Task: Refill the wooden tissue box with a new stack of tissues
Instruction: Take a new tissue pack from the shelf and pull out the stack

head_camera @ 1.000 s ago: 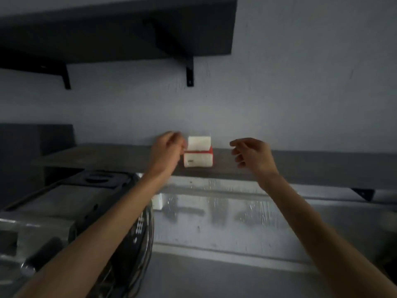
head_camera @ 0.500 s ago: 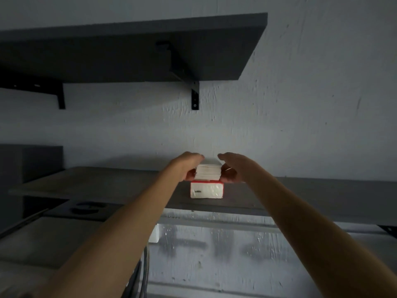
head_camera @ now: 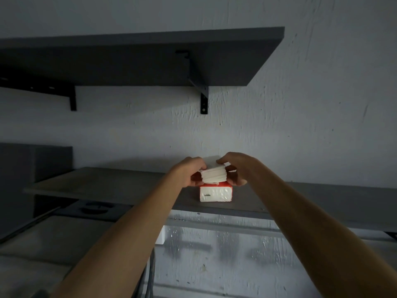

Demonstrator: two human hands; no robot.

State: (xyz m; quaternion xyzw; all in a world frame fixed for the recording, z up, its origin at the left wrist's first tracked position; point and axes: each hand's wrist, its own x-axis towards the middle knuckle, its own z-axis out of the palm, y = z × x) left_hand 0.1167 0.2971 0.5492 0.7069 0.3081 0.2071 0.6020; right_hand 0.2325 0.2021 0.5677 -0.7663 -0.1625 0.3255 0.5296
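A white stack of tissues (head_camera: 213, 175) is held just above a red and white tissue pack (head_camera: 216, 193) that lies on the grey lower shelf (head_camera: 107, 186). My left hand (head_camera: 189, 174) grips the stack's left end and my right hand (head_camera: 235, 168) grips its right end, fingers curled over the top. The stack's bottom edge is close to the pack's red top; I cannot tell whether they touch. No wooden tissue box is in sight.
A dark upper shelf (head_camera: 150, 59) on black brackets hangs overhead against the rough white wall. Below the lower shelf at the left sit a dark appliance top (head_camera: 94, 208) and a pale flat surface (head_camera: 49, 239).
Both hands closed on the white stack: first apart beside it, then gripping it at both ends. The stack is now raised slightly off the red pack, and my view has tilted upward.
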